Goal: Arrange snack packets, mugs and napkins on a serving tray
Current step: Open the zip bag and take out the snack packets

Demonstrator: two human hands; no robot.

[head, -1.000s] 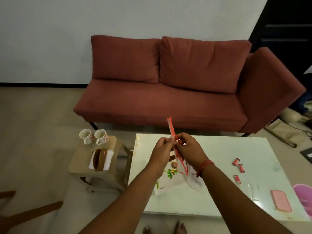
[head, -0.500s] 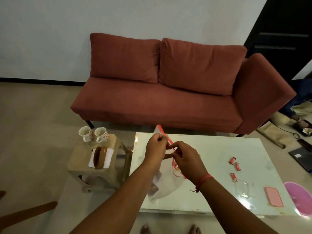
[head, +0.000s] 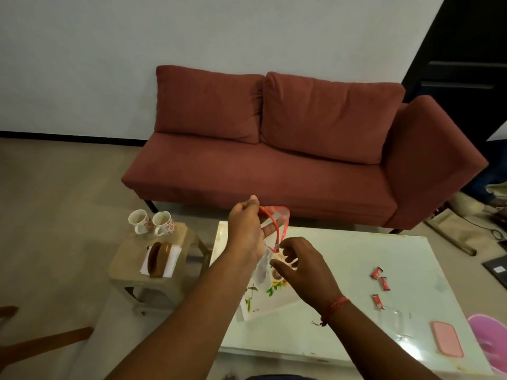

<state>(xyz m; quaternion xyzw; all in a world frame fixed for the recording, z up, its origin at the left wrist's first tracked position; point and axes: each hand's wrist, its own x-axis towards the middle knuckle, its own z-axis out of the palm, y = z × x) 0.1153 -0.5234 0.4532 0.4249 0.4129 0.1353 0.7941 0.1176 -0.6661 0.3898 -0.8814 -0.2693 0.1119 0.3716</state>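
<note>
My left hand [head: 247, 231] holds up a clear zip bag with a red zipper rim [head: 277, 223], its mouth spread wide, above the white table. My right hand [head: 299, 266] hovers just below the bag's mouth with fingers apart, holding nothing. Under the bag lies a white tray with a flower print [head: 263, 300]. Three small red snack packets [head: 380, 283] lie on the table to the right. Two white mugs with red flowers [head: 152, 222] stand on a small side stool, with white napkins in a brown holder [head: 160, 259] in front of them.
The white glass-topped table [head: 356, 325] carries a pink lid [head: 447, 338] and a clear container [head: 395, 322] near its right front. A pink bin [head: 491, 344] stands at the right edge. A red sofa [head: 288, 160] is behind the table. The wooden stool [head: 129, 272] is left.
The bag's zipper has been pulled apart and its mouth now gapes. My right hand let go of the rim and dropped lower; my left hand lifted the bag.
</note>
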